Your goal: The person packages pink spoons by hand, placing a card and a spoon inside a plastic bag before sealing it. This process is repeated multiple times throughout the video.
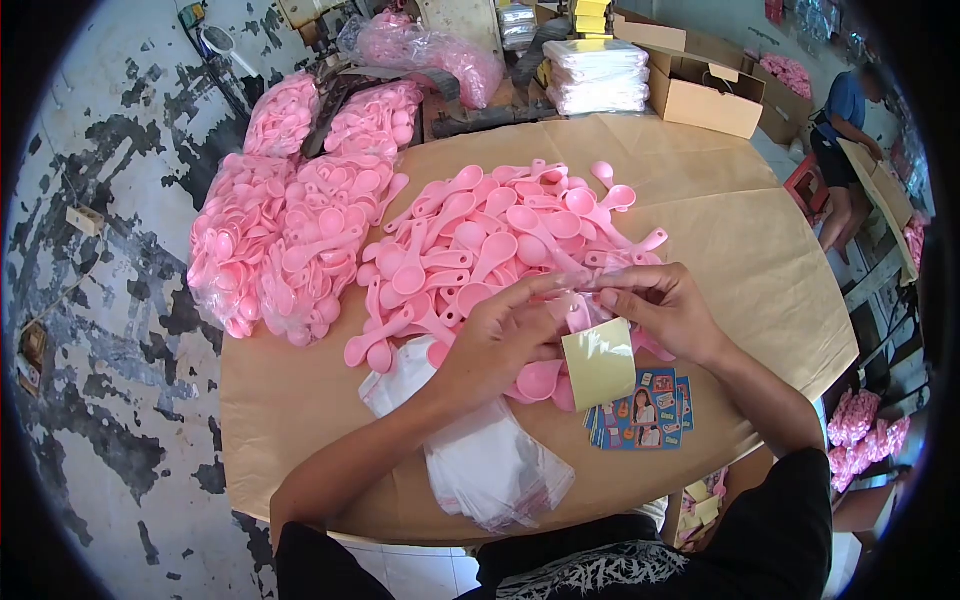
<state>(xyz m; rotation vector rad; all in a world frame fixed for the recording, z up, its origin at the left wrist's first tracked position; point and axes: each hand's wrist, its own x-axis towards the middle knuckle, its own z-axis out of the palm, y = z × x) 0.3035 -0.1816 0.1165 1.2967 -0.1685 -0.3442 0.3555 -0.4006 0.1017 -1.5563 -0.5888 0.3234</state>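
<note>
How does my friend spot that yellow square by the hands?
Find the big brown table, then the left hand and right hand over it. Just below where they nearly meet, the yellow square is plain, unlike nearby pink spoons and patterned blue cards.

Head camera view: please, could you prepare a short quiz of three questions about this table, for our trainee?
1. True or false: the packed pink spoons are to the left of the loose spoon pile in the picture.
2. Choose one: the card just below the left hand and right hand is A) red, B) pale yellow, C) black.
3. Fill in: the printed cards lie nearer to the ____ hand.

Key: 1. True. 2. B. 3. right.
</note>
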